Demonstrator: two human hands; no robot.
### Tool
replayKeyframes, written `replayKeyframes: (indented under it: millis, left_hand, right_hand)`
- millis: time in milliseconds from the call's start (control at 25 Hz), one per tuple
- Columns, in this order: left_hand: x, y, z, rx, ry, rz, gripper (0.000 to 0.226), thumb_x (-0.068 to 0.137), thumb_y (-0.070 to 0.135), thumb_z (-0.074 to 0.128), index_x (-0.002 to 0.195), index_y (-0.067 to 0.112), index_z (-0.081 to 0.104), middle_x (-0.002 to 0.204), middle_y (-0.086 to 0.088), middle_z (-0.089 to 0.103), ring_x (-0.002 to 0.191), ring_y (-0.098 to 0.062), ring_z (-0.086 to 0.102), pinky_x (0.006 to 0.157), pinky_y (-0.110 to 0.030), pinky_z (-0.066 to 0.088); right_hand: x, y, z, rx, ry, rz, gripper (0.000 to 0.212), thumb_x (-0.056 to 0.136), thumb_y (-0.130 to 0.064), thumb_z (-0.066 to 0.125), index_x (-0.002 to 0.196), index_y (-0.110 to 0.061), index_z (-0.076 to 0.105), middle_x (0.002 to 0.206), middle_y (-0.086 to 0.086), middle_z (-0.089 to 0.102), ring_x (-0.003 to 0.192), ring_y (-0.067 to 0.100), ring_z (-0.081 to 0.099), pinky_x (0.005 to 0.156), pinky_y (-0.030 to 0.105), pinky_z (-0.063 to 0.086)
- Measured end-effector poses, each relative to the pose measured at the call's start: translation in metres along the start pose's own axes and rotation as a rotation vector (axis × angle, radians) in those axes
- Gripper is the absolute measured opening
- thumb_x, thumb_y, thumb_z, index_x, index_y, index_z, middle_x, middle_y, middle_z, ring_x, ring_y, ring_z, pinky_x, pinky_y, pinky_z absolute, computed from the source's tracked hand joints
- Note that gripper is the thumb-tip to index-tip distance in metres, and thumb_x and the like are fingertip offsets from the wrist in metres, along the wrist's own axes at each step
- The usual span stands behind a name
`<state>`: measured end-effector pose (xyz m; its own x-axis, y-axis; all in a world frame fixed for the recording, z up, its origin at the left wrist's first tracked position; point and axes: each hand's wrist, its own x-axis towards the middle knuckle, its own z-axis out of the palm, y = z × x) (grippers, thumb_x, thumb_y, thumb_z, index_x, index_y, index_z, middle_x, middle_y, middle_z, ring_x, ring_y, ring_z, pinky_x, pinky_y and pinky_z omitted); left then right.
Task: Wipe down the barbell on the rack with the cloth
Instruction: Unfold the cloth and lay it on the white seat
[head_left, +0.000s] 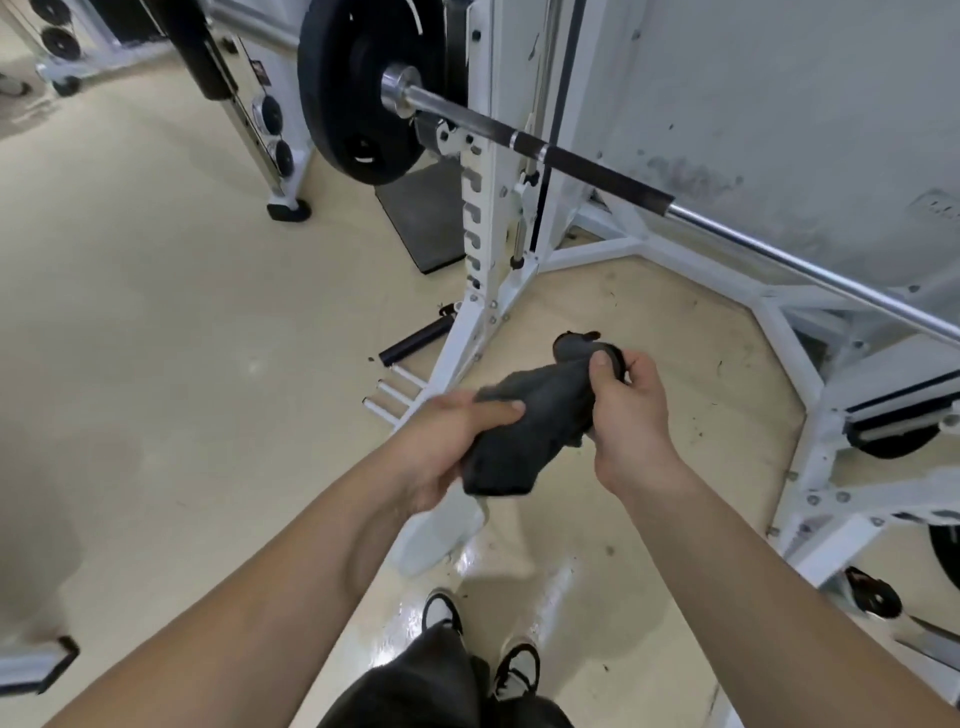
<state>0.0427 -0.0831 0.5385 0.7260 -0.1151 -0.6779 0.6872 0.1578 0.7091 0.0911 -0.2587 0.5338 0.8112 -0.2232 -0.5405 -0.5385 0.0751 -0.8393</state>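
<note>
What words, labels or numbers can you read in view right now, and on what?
No text is readable.
White marks on the weight plate: too blurred to read.
The dark sticker on the far machine: too small to read.
The cloth, barbell and rack show no print.

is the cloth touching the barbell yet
No, both the left hand and right hand hold the dark cloth well below the barbell.
</note>
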Motion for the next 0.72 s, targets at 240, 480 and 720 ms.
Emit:
replayKeyframes:
  millis: [240,480,720]
  left_hand:
    - [-0.028,0.025,0.034,0.626,-0.141,0.248,0.038,0.065,0.023,0.075,0.098,0.006,0.066,0.099,-0.022,0.073,0.093,-0.039,0.073,0.081,-0.051,0.06]
    - [-0.053,0.068,0.026,1.009,-0.334,0.306,0.024,0.07,0.009,0.069,0.092,0.006,0.06,0.078,-0.005,0.061,0.071,-0.015,0.059,0.063,-0.034,0.048]
    - [-0.014,0.082,-0.073,1.566,0.006,0.191,0.042,0.076,0.048,0.085,0.087,0.011,0.071,0.088,-0.008,0.074,0.086,-0.026,0.069,0.069,-0.034,0.054]
  right_hand:
    - [-0.022,0.014,-0.069,-0.504,-0.243,-0.159,0.087,0.084,-0.016,0.082,0.156,-0.03,0.035,0.148,-0.004,0.038,0.131,0.012,0.044,0.104,0.034,0.042]
    - [-0.026,-0.029,-0.066,-1.052,-0.636,-0.686,0.028,0.073,-0.026,0.088,0.096,-0.016,0.075,0.112,-0.01,0.071,0.12,-0.002,0.056,0.11,0.033,0.045]
    - [-0.002,-0.01,-0.042,-0.873,-0.656,-0.112,0.022,0.081,-0.026,0.088,0.08,-0.02,0.067,0.082,-0.002,0.068,0.081,0.02,0.066,0.067,0.029,0.047]
